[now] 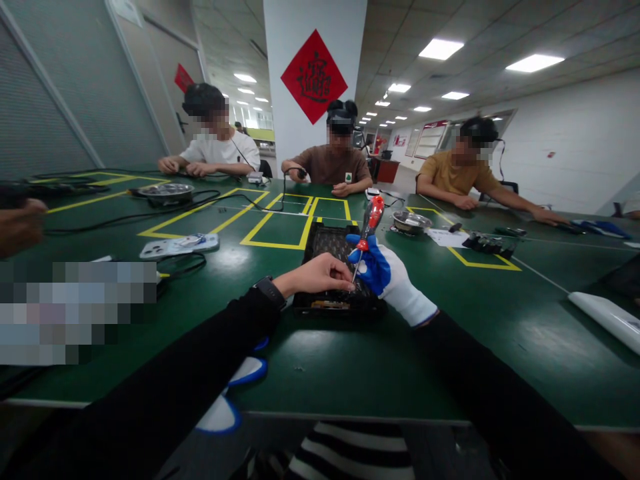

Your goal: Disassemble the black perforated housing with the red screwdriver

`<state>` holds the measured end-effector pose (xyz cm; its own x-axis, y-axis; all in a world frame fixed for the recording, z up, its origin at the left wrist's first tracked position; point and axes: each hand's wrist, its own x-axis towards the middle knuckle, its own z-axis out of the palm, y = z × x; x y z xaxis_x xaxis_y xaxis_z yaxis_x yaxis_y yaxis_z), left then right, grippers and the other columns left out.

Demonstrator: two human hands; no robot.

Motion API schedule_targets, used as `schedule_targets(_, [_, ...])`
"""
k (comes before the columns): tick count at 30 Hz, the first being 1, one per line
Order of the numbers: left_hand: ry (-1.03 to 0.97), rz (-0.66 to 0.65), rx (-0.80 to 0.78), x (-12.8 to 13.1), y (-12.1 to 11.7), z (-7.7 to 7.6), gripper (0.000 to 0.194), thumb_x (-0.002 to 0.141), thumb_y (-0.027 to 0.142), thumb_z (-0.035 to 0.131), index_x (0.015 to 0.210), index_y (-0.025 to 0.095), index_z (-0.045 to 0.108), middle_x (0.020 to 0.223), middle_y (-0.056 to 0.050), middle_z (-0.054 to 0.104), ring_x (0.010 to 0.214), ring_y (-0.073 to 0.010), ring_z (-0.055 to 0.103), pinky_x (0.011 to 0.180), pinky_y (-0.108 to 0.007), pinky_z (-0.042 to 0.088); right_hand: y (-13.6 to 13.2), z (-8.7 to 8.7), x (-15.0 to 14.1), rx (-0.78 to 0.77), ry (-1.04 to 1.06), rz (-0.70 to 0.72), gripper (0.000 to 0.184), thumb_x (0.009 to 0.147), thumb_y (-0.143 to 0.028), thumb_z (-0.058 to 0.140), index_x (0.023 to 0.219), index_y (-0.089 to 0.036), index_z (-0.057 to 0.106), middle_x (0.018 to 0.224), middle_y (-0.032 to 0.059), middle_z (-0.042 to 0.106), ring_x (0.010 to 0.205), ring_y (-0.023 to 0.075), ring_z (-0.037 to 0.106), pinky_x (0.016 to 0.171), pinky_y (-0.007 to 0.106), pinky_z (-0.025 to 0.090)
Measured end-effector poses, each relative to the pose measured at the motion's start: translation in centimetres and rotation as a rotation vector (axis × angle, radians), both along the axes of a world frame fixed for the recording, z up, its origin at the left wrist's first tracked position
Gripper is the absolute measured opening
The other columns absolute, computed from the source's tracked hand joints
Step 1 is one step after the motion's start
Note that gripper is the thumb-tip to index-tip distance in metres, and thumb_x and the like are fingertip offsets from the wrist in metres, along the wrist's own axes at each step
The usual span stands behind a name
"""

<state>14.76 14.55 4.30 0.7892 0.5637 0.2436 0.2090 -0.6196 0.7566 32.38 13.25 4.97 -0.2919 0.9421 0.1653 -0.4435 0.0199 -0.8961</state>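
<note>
A screwdriver with a red and black handle stands nearly upright, its shaft pointing down. My right hand, in a white glove with blue coating, is closed around its lower part. My bare left hand, with a dark watch at the wrist, has its fingertips pinched together beside the screwdriver's tip; whatever sits between them is too small to make out. Beneath both hands lies an open black plastic case with a textured inside. A small orange-brown part shows at its near edge.
A green table with yellow tape outlines spreads around me. A phone, cables and a metal bowl lie left; another bowl and black clips lie right. A blue-white glove rests by my left forearm. Several people sit around the table.
</note>
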Motion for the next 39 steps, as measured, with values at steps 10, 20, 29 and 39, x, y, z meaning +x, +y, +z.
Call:
schedule_targets(10, [-0.006, 0.022, 0.04, -0.09, 0.02, 0.05, 0.033, 0.073, 0.039, 0.061, 0.082, 0.008, 0.068, 0.077, -0.006, 0.067, 0.066, -0.01, 0.056, 0.064, -0.02, 0.042, -0.36, -0.09, -1.0, -0.023, -0.006, -0.239, 0.03, 0.064, -0.037, 0.071, 0.076, -0.018, 0.051, 0.053, -0.0051, 0.057, 0.04, 0.0048, 0.046, 0.036, 0.015, 0.035])
schedule_targets(20, [-0.021, 0.049, 0.023, 0.03, 0.25, -0.24, 0.032, 0.072, 0.038, 0.062, 0.08, 0.008, 0.068, 0.073, -0.005, 0.065, 0.065, -0.0098, 0.055, 0.064, -0.02, 0.042, 0.1, -0.46, -0.07, 0.025, 0.026, -0.043, 0.032, 0.075, -0.038, 0.06, 0.101, -0.019, 0.055, 0.073, -0.0001, 0.066, 0.046, 0.0055, 0.052, 0.04, 0.015, 0.04])
schedule_targets(29, [-0.005, 0.045, 0.028, 0.0, 0.06, 0.06, 0.033, 0.073, 0.039, 0.061, 0.083, 0.008, 0.068, 0.077, -0.006, 0.066, 0.068, -0.0111, 0.056, 0.066, -0.021, 0.042, -0.2, -0.24, -0.84, 0.022, 0.014, -0.18, 0.031, 0.068, -0.041, 0.067, 0.084, -0.018, 0.053, 0.057, -0.0047, 0.059, 0.044, 0.0046, 0.049, 0.038, 0.014, 0.035])
schedule_targets(39, [0.034, 0.03, 0.033, -0.05, 0.3, -0.18, 0.033, 0.074, 0.039, 0.06, 0.084, 0.009, 0.068, 0.078, -0.006, 0.067, 0.068, -0.0109, 0.056, 0.067, -0.021, 0.042, -0.03, -0.71, -0.38, 0.032, 0.006, -0.137, 0.034, 0.07, -0.041, 0.066, 0.094, -0.02, 0.052, 0.063, -0.0036, 0.062, 0.042, 0.0045, 0.048, 0.037, 0.014, 0.035])
